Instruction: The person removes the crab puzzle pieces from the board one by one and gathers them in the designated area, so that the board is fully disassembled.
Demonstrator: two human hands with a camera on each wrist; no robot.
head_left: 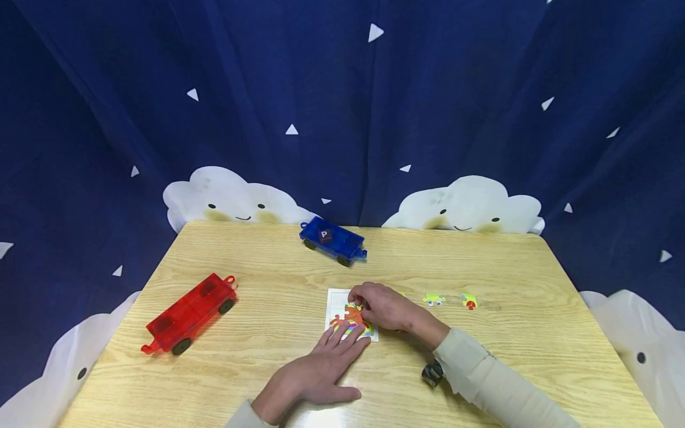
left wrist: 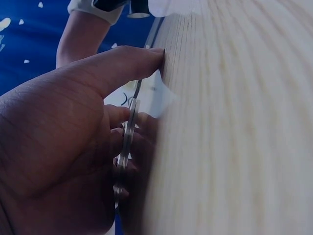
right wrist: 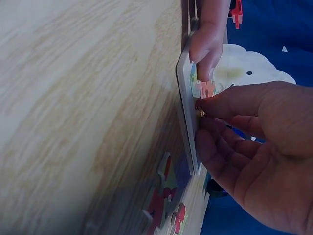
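Observation:
A white-framed puzzle board lies on the table in the head view, with orange and rainbow-coloured pieces fitted in its lower part. My left hand rests with straight, spread fingers on the board's lower edge. From the right, my right hand reaches over the board's upper right. Its thumb and fingers pinch a small puzzle piece, mostly hidden by the fingertips, at the board's surface. Loose puzzle pieces lie on the table beside the board in the right wrist view.
Two more loose pieces, a yellow one with eyes and a yellow and red one, lie to the right. A blue toy wagon stands at the back, a red toy wagon at the left. Behind hangs a dark blue curtain.

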